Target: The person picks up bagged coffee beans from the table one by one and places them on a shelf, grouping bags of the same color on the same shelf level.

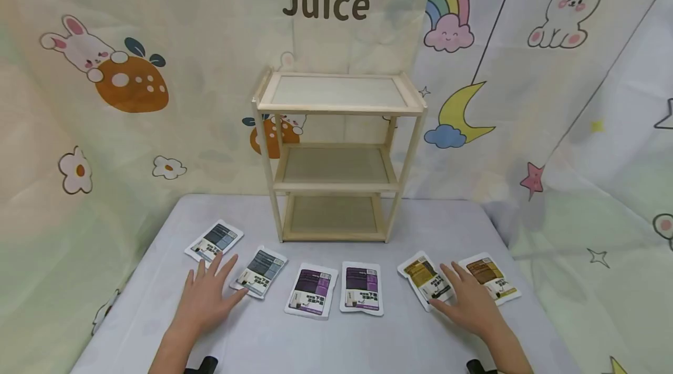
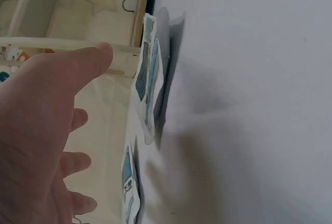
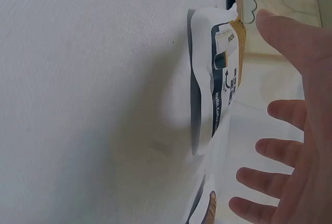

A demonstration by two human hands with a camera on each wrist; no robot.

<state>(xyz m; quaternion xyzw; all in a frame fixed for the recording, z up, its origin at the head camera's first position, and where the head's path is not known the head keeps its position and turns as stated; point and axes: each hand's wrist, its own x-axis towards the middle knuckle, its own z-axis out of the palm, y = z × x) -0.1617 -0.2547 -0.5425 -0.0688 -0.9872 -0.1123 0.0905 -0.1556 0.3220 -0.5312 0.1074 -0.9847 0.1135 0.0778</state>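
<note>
My left hand (image 1: 205,298) hovers with spread fingers over the table's left side, near two white pouches with blue-grey labels, an outer pouch (image 1: 215,239) and an inner pouch (image 1: 260,272). In the left wrist view, a gap separates the left thumb from the nearer pouch (image 2: 148,81). On the other side my right hand (image 1: 470,304), fingers also spread, is above the table between two brown-labelled pouches, one at its left (image 1: 426,279) and one at its right (image 1: 490,277). The right wrist view shows nothing in that hand; a brown-labelled pouch (image 3: 218,73) lies beyond it.
Two purple-labelled pouches, a left one (image 1: 311,291) and a right one (image 1: 361,287), lie at the middle of the white-covered table (image 1: 336,345). A three-tier wooden shelf (image 1: 339,187) stands at the back, before a printed cloth backdrop (image 1: 210,99) reading "Juice".
</note>
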